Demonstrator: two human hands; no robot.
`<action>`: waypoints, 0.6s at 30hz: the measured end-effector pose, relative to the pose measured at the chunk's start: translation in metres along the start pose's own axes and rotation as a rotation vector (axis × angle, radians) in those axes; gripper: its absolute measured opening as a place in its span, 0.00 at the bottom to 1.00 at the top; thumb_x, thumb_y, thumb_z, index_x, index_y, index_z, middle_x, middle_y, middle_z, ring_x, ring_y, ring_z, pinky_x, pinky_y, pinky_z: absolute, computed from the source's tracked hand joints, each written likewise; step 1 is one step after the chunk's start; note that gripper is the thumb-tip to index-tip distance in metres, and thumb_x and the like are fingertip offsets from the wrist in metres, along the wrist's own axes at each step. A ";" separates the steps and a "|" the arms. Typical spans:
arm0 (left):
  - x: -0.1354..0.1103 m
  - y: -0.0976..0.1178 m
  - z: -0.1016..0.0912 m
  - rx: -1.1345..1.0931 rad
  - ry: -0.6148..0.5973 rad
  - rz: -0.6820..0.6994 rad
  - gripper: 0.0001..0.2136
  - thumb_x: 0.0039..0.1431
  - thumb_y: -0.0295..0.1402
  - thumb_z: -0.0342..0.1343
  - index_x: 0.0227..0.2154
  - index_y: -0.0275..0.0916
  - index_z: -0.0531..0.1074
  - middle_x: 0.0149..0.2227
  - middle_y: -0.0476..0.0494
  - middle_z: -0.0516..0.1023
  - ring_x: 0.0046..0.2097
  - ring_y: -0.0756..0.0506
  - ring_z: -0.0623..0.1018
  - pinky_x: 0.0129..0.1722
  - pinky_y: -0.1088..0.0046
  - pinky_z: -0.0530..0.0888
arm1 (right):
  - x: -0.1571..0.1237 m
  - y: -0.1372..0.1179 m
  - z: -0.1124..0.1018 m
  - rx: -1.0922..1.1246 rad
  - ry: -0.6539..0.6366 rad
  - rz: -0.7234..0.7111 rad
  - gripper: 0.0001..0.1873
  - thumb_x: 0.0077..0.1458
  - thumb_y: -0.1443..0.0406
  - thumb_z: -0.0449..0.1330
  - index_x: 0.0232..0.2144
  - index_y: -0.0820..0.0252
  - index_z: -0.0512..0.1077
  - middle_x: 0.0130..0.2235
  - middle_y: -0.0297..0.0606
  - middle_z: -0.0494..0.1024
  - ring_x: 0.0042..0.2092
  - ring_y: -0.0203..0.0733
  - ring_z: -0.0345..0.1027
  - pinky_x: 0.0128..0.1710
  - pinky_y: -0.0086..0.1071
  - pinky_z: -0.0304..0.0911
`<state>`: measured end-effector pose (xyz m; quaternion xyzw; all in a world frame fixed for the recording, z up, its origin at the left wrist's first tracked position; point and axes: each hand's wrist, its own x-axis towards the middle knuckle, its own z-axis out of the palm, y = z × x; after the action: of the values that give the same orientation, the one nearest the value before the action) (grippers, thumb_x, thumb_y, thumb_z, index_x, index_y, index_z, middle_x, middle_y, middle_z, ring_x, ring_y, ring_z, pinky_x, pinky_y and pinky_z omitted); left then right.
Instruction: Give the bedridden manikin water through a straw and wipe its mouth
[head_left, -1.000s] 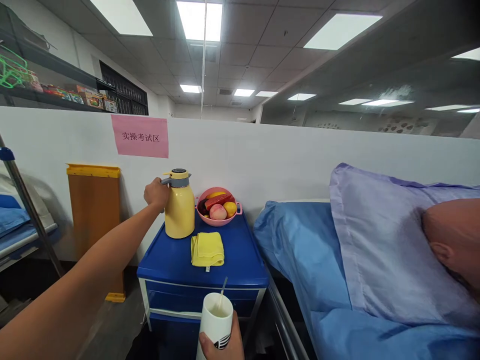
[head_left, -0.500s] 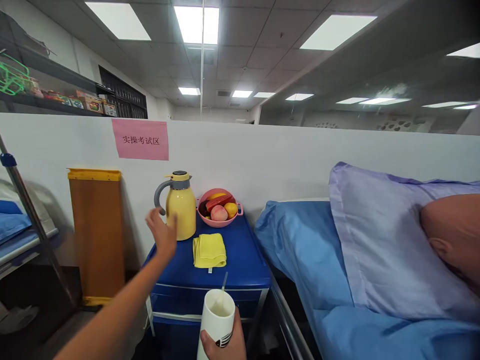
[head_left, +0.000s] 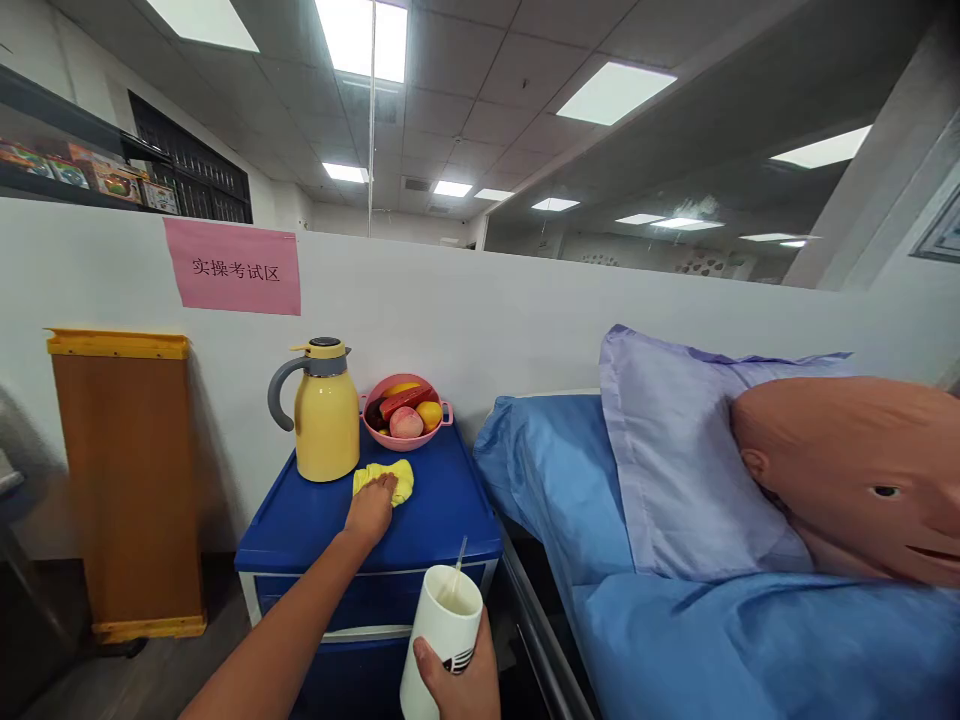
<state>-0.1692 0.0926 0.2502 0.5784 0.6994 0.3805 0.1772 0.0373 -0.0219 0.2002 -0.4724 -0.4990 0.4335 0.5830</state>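
My left hand (head_left: pixel 371 508) reaches onto the blue bedside cabinet (head_left: pixel 442 500), its fingers closed on a yellow cloth (head_left: pixel 401 481) that is bunched up under them. In my right hand (head_left: pixel 466 675) is a tall white cup (head_left: pixel 442 630) with a black print, tilted slightly. A clear straw (head_left: pixel 460 552) sticks out of the cup. Just behind the cloth stand a yellow thermos jug (head_left: pixel 327 420) with a grey handle and a pink bowl (head_left: pixel 367 418) of fruit, which look like a peach and other pieces.
To the right is a bed with blue bedding (head_left: pixel 540 470), a lilac pillow (head_left: pixel 660 480) and a manikin's head (head_left: pixel 840 450) on it. A metal bed rail (head_left: pixel 540 640) runs beside the cabinet. At left a brown board (head_left: pixel 124 480) leans against the white partition (head_left: pixel 450 300).
My left hand has come down from beside the jug and closed on the cloth, which was folded flat and is now crumpled. The view has turned right; the cup stays in my right hand.
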 end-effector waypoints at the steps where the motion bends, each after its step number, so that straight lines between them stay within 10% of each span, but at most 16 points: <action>1: -0.007 0.005 0.001 -0.032 0.013 -0.025 0.18 0.52 0.25 0.49 0.47 0.38 0.72 0.54 0.29 0.73 0.60 0.34 0.68 0.62 0.52 0.57 | -0.001 -0.001 0.001 0.001 0.003 0.001 0.28 0.33 0.58 0.66 0.41 0.59 0.68 0.38 0.43 0.80 0.40 0.52 0.74 0.42 0.39 0.69; 5: -0.058 0.029 0.013 -0.354 0.017 -0.081 0.14 0.57 0.36 0.51 0.43 0.41 0.74 0.46 0.38 0.79 0.47 0.38 0.78 0.49 0.62 0.73 | -0.002 -0.008 -0.001 -0.024 0.012 0.003 0.29 0.34 0.58 0.64 0.42 0.60 0.67 0.41 0.44 0.79 0.43 0.52 0.74 0.45 0.38 0.69; 9: -0.108 0.047 0.040 -1.207 -0.039 -0.415 0.20 0.45 0.41 0.65 0.41 0.38 0.75 0.40 0.36 0.81 0.40 0.36 0.81 0.40 0.63 0.77 | -0.001 -0.020 -0.013 0.031 0.008 -0.021 0.27 0.35 0.59 0.63 0.42 0.59 0.67 0.40 0.42 0.79 0.41 0.51 0.74 0.43 0.37 0.70; 18: -0.123 0.127 0.113 -1.461 -0.329 -0.530 0.23 0.47 0.43 0.64 0.46 0.39 0.73 0.43 0.36 0.81 0.46 0.34 0.79 0.44 0.60 0.78 | 0.027 -0.094 -0.107 0.030 0.046 -0.177 0.33 0.30 0.67 0.62 0.45 0.58 0.68 0.43 0.42 0.79 0.43 0.52 0.74 0.44 0.38 0.70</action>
<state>0.0272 0.0187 0.2464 0.1788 0.3522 0.5979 0.6975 0.1498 -0.0250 0.2910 -0.4273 -0.5188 0.3769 0.6374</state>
